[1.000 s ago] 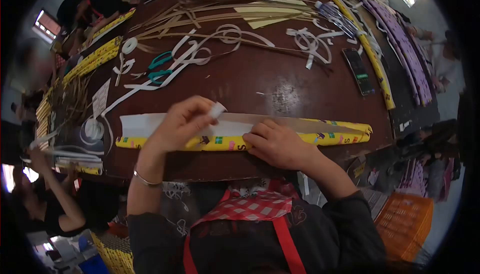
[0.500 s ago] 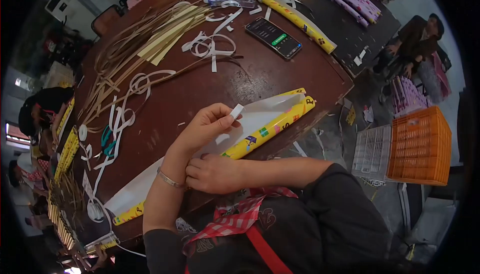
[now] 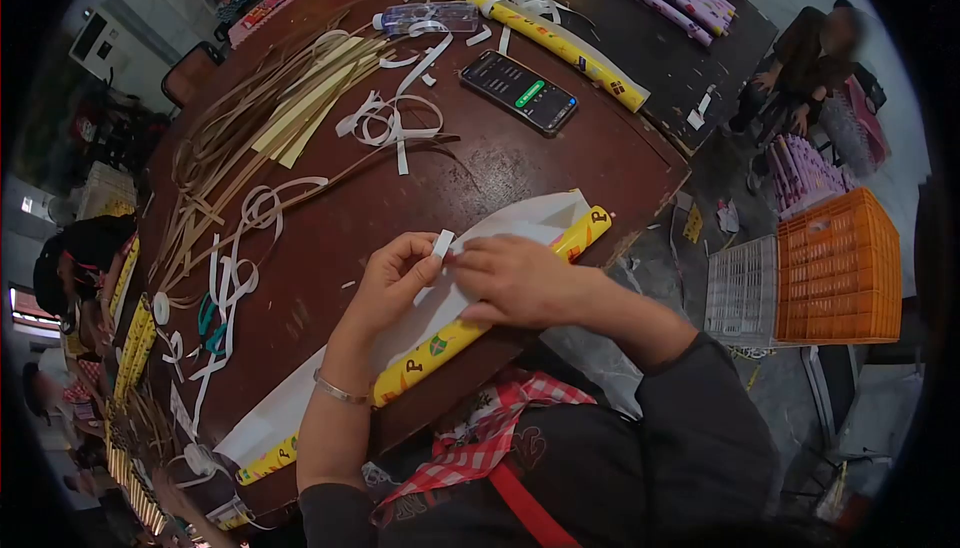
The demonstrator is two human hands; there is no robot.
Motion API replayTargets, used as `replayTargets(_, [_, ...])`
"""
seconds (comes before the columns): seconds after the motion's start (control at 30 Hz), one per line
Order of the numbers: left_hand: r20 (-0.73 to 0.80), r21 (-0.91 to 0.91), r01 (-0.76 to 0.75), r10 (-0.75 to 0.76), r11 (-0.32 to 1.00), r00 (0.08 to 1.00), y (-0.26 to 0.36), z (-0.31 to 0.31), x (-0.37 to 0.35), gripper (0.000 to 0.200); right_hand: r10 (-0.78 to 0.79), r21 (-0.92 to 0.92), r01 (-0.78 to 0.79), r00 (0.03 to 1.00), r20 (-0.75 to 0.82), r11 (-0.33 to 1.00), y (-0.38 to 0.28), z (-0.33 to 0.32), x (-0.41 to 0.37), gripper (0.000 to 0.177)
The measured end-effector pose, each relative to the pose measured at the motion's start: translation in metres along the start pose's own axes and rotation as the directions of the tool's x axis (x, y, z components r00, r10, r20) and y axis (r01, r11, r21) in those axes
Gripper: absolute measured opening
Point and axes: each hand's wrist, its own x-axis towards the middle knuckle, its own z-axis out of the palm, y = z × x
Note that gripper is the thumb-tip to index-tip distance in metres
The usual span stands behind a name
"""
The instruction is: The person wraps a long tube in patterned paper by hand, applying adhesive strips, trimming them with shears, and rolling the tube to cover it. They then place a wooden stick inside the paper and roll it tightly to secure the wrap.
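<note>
My left hand pinches a small white strip between thumb and index finger, above the pale inner side of a partly rolled sheet. Just beside those fingertips, my right hand reaches across the sheet with its fingers stretched out and its thumb by the rolled edge. The yellow patterned roll lies diagonally along the near table edge. Its middle is partly covered by my right hand. What lies under my right fingers is hidden.
On the brown table are a phone, a plastic bottle, brown strips, curled white strips and teal-handled scissors. Orange and white crates stand right. A person sits beyond; others are at left.
My right hand has moved from beside my left wrist up and right onto the sheet, near my left fingertips. The white strip stays in my left hand. The whole view has shifted slightly.
</note>
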Motion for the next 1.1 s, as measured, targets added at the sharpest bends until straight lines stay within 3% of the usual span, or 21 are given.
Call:
replayTargets(0.17, [0.015,0.048,0.065,-0.066,0.997,0.998,0.008,0.006,-0.003,0.017,0.305,-0.194,-0.328,0.942,-0.142,0.924,0.031,-0.037,-0.024,0.036])
replayTargets(0.3, [0.033,0.094,0.02,-0.023,0.995,0.999,0.012,0.008,-0.004,0.019,0.373,-0.235,-0.396,0.917,-0.138,0.888,0.03,-0.041,-0.022,0.033])
replayTargets(0.37, [0.038,0.116,0.003,-0.007,0.993,0.999,0.014,0.01,-0.004,0.019,0.51,-0.154,-0.51,0.859,-0.046,0.846,0.022,-0.041,-0.014,0.028])
replayTargets(0.5, [0.041,0.185,-0.013,0.006,0.983,0.999,0.016,0.012,-0.005,0.016,0.423,-0.077,-0.433,0.898,-0.121,0.898,0.01,-0.027,-0.005,0.028])
replayTargets(0.6, [0.04,0.22,-0.009,0.0,0.975,0.999,0.018,0.014,-0.006,0.016,0.262,0.076,-0.251,0.923,-0.282,0.965,0.001,-0.011,0.002,0.024])
replayTargets(0.7, [0.05,0.271,-0.019,0.005,0.962,0.999,0.02,0.015,-0.006,0.017,0.251,0.122,-0.226,0.929,-0.273,0.967,-0.005,-0.01,0.008,0.021])
replayTargets(0.93, [0.023,0.393,-0.038,0.031,0.919,0.999,0.027,0.023,-0.008,0.01,0.283,0.108,-0.265,0.932,-0.225,0.958,-0.001,-0.006,0.008,0.015])
replayTargets(1.1, [0.03,0.465,-0.04,0.029,0.885,0.999,0.027,0.024,-0.009,0.012,0.418,-0.009,-0.43,0.882,-0.219,0.903,0.004,-0.014,0.007,0.01])
